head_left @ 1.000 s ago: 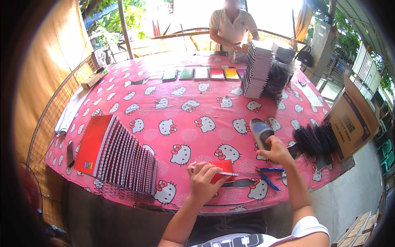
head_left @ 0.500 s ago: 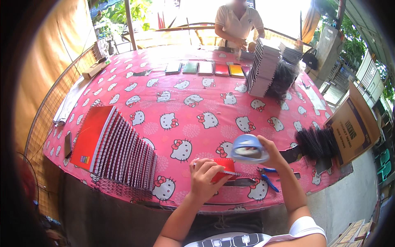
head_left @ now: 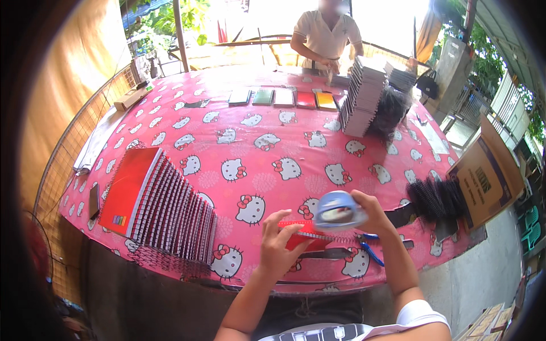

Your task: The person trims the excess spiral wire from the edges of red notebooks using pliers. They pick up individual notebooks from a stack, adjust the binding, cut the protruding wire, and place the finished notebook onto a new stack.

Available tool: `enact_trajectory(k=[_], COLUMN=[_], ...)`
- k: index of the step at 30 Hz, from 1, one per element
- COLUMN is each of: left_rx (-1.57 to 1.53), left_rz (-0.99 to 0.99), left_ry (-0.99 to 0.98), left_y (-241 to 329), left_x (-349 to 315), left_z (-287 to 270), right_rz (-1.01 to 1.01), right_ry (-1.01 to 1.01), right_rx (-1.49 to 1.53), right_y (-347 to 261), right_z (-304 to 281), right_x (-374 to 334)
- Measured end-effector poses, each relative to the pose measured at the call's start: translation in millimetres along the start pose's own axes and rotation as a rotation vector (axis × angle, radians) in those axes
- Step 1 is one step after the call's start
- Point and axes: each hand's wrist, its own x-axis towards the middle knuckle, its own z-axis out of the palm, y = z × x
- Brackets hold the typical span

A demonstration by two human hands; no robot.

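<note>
A small red notebook [head_left: 310,245] is tilted up from the table in front of me, with a thin spiral wire [head_left: 347,240] sticking out to the right from its bound edge. My left hand [head_left: 276,244] grips the notebook's left end, fingers curved around it. In my right hand [head_left: 372,211] is a rounded blue tool [head_left: 335,200] with an opening in its middle, blurred by motion. It hovers over the right end of the notebook, by the wire; whether they touch I cannot tell. Blue-handled pliers [head_left: 372,254] lie beside my right forearm.
A tall leaning stack of red spiral notebooks [head_left: 133,184] stands at left. Black spiral coils [head_left: 435,196] lie by a cardboard box [head_left: 486,176] at right. Farther back are a notebook stack [head_left: 362,96], a row of coloured notebooks [head_left: 284,98] and another person [head_left: 327,37] at the table's far side.
The blue tool has shifted slightly left and down toward the notebook with my right hand. The fingers of my left hand have lifted and spread somewhat, and the notebook has tilted.
</note>
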Motion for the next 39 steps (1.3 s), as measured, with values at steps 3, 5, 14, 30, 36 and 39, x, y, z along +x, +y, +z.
enact_trajectory(k=[3,5,14,30,36,39], left_rx=[-0.002,-0.053,-0.754,-0.941,-0.902,-0.941], left_rz=[-0.101,-0.149,-0.613,-0.718,-0.618,-0.679], left_ry=[0.014,0.003,0.109,0.073,0.142,0.169], left_y=[-0.3,-2.5,-19.3,-15.2,-17.3,-11.3], left_x=[1.7,-2.8,-12.6,-13.6,-21.2,-17.6], left_z=[-8.0,-11.5,-17.2,-22.9,-14.4,-14.2], right_rz=[-0.024,0.048,-0.055,0.474,0.207,0.101], right_ry=[-0.136,-0.140,-0.154,0.414,0.358,0.203], right_rx=[0.227,0.048,0.266,-0.998,-0.881,-0.734], right_y=[-12.6,-14.4,-14.0,38.7,6.7,12.6], right_z=[7.0,11.5,26.5,-61.3,-21.8,8.0], right_x=[-0.7,3.4,27.2,-109.5,-134.5,-134.0])
